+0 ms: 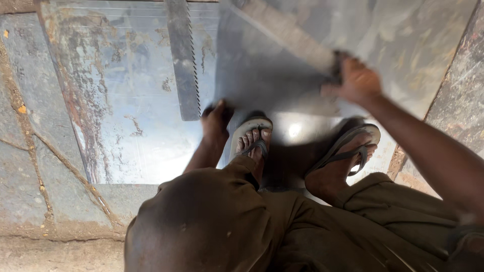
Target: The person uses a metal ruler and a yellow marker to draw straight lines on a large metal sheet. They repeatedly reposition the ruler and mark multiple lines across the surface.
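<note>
A large shiny metal sheet [126,90] with rust stains lies flat on the stone ground. I squat on it in sandals. My left hand [217,120] rests fingers-down on the sheet beside the lower end of a long toothed metal strip [182,55] that lies along the sheet. My right hand [355,80] is closed around the end of a long flat bar [287,32] that runs up and to the left across the sheet; the bar is blurred.
My left foot [253,143] and right foot [343,161] stand on the sheet's near part, knees in brown trousers below. Cracked stone paving [30,151] borders the sheet on the left, rough ground [459,100] on the right.
</note>
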